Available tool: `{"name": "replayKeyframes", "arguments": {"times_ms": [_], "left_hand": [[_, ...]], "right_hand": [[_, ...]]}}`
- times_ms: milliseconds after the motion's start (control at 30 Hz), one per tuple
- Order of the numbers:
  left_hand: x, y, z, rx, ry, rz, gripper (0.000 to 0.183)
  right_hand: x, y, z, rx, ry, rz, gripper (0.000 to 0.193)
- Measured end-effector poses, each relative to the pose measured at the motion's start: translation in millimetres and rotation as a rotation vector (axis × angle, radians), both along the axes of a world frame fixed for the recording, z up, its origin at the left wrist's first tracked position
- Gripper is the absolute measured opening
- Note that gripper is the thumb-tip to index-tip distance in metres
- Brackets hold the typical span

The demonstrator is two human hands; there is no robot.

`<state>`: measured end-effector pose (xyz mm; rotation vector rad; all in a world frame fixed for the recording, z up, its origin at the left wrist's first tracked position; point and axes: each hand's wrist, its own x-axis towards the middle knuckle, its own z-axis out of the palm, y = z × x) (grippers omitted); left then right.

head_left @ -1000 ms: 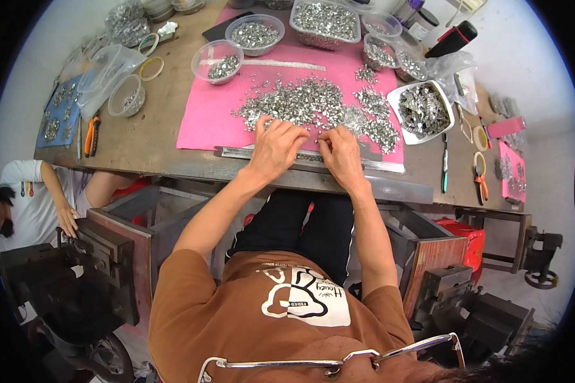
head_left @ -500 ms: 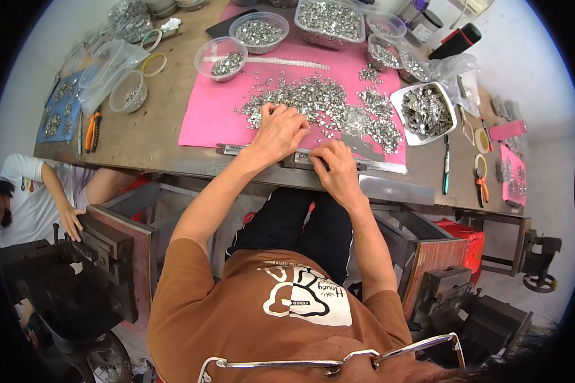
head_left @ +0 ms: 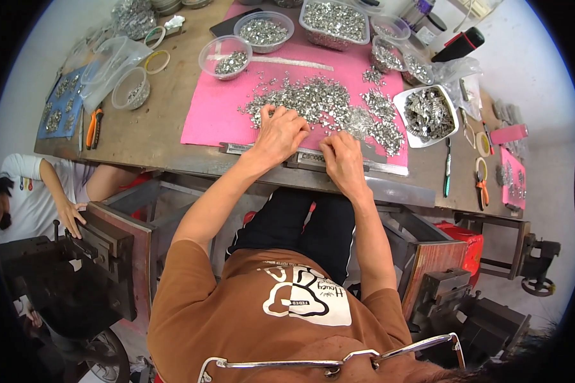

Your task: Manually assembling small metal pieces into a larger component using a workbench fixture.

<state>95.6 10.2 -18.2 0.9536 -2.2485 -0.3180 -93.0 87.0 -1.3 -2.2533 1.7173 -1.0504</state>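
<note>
Countless small, shiny silvery pieces [head_left: 314, 100]

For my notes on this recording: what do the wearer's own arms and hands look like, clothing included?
Short brown sleeves leave both forearms bare. The left hand and right hand are ungloved, with no watch or bracelet visible at either wrist. Any rings would be too small to make out.

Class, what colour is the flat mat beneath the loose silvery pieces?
The flat mat is pink; best view: head.
</note>
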Motion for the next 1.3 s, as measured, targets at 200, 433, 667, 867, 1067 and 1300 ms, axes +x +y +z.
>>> {"name": "replayKeyframes", "arguments": {"times_ms": [200,433,667,867,1067,1300], "left_hand": [[-0.3,0.7,0.5,-0.012,-0.025,0.004,0.006],[2.5,23.0,13.2,-0.043,0.090,-0.042,0.006],[-1.4,45.4,14.7,-0.001,0.153,-0.100,0.008],[-8.2,49.5,6.4,-0.045,0.124,-0.115,0.009],[-5.6,45.7,6.2,-0.048,0.153,-0.051,0.009],[-1.8,13.1,7.2,-0.070,0.061,0.077,0.007]], "right_hand": [[6.1,19.7,3.4,-0.012,-0.053,0.053,0.005],[-1.0,13.9,0.6,-0.025,-0.113,0.009,0.007],[-14.2,-11.1,-9.0,-0.068,0.021,-0.147,0.010],[-19.6,-13.9,-12.0,0.040,-0.022,-0.125,0.010],[-16.0,-9.4,-10.7,-0.034,-0.011,-0.132,0.008],[-17.4,-7.3,-14.1,-0.020,-0.019,-0.158,0.010]]}}
